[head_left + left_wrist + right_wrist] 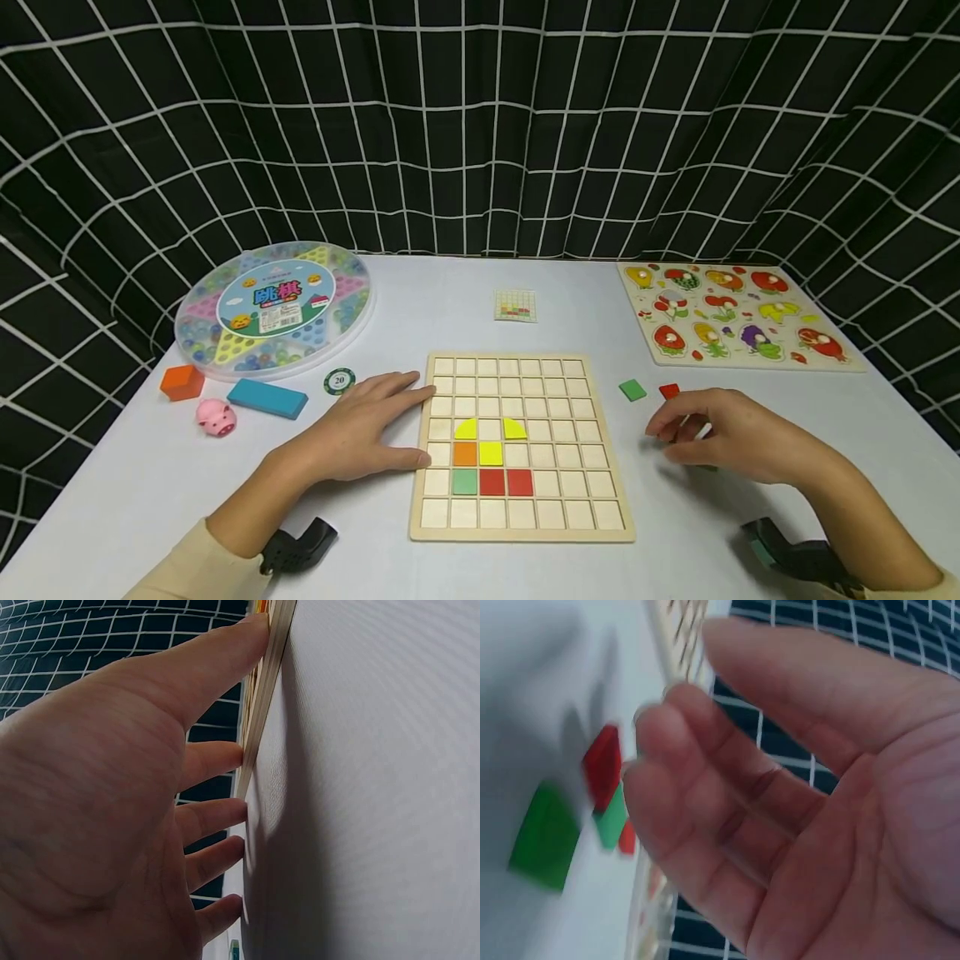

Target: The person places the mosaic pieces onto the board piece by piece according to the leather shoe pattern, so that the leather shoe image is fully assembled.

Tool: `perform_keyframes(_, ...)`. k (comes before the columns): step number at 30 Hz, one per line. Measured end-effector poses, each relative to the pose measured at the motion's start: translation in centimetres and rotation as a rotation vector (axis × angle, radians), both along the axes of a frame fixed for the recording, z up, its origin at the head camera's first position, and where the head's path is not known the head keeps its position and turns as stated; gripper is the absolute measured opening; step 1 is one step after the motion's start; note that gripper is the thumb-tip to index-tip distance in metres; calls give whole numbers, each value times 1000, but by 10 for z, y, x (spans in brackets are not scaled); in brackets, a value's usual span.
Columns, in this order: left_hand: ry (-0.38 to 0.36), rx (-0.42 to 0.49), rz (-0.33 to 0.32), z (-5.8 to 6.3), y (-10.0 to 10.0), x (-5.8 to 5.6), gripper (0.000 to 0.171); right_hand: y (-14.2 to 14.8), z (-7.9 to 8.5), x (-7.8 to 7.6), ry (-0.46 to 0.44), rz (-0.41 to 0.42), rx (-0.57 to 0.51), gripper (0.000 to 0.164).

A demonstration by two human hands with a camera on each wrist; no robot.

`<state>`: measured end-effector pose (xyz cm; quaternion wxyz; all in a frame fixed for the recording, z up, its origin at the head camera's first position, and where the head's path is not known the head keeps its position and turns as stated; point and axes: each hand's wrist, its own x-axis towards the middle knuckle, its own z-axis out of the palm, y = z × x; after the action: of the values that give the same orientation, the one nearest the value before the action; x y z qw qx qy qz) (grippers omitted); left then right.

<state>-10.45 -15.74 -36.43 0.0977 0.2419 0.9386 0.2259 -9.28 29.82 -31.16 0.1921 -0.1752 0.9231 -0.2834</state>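
Observation:
A wooden grid board [521,536] lies in the middle of the table. It bears two yellow quarter-round tiles [514,429], an orange tile [465,454], a yellow square tile [491,454], a green tile [464,482] and two red tiles [506,482]. My left hand [356,433] rests fingers spread, thumb and index fingertip against the board's left edge. Right of the board my right hand [720,437] hovers over loose tiles, fingers loosely bent, holding nothing. Below it in the right wrist view are a green tile [546,836] and a red tile [602,766].
Behind the board lies a small pattern card [515,306]. At left are a marble game box [352,333], an orange block [182,382], a blue block [267,398], a pink pig [216,417] and a chip [340,381]. A fruit puzzle board [735,317] lies at back right.

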Motion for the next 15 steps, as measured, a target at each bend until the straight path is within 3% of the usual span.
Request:
perform_keyframes(8, -8, -5, 3, 0, 1, -1, 85, 26, -8, -5, 4, -129, 220, 24)
perform_keyframes(15, -13, -3, 7, 1, 2, -1, 84, 32, -17, -8, -81, -186, 286, 32)
